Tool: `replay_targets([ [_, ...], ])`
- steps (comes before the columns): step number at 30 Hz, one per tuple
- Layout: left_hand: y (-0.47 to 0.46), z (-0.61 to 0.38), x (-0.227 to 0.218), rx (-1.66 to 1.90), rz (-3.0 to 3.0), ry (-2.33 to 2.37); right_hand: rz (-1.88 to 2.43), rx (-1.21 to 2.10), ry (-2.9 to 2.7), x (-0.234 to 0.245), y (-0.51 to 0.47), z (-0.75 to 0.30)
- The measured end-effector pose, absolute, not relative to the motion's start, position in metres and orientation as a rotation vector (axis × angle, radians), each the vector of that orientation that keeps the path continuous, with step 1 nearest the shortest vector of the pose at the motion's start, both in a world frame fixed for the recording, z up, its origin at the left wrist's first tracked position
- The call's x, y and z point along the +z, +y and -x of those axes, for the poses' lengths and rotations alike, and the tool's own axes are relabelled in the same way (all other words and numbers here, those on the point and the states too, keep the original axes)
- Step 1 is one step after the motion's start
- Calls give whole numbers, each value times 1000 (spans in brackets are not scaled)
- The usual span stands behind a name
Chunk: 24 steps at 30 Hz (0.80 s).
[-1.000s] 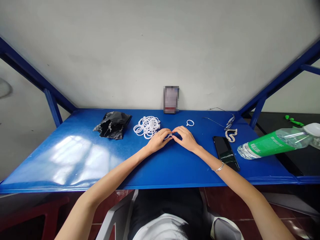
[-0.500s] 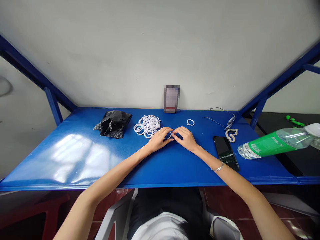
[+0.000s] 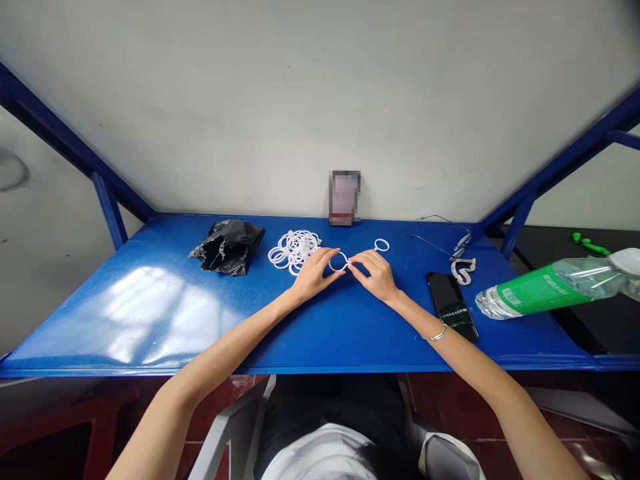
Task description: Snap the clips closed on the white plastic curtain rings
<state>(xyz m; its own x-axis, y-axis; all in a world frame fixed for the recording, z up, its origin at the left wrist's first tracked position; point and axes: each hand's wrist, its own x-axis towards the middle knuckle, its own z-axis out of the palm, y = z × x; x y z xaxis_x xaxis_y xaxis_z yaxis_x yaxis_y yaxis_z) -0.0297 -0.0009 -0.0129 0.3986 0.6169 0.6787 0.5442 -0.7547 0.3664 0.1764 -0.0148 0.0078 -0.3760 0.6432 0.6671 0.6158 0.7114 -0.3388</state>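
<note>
Both hands meet over the middle of the blue table [image 3: 310, 340], working on one thin white plastic ring [image 3: 345, 255]. My left hand [image 3: 312, 275] curls around the ring's left side, its thumb along the lower edge and fingers at the upper left. With thumb and index finger, my right hand [image 3: 379, 276] pinches the ring's right side, where a small joint is partly hidden. A tangled pile of similar white rings [image 3: 300, 245] lies just behind my left hand. Beyond my right hand rests a single white ring [image 3: 377, 249] with a small knob.
A crumpled black plastic bag [image 3: 227, 247] lies left of the pile. A phone-like device [image 3: 344, 199], blurred, leans on the wall. To the right are a black phone [image 3: 447, 297], glasses [image 3: 461, 245], a white curved piece [image 3: 463, 272] and a green-labelled bottle [image 3: 545, 290].
The ring between my hands has turned up and now shows as a full round loop. My left fingers have opened wider around it; my right hand keeps its pinch.
</note>
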Motion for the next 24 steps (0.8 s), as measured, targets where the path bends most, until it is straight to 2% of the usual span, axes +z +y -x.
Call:
replay_targets([
  [24,-4,32,-6,1321,-2458,1055,852,-98,-2019,9,-16,-175],
])
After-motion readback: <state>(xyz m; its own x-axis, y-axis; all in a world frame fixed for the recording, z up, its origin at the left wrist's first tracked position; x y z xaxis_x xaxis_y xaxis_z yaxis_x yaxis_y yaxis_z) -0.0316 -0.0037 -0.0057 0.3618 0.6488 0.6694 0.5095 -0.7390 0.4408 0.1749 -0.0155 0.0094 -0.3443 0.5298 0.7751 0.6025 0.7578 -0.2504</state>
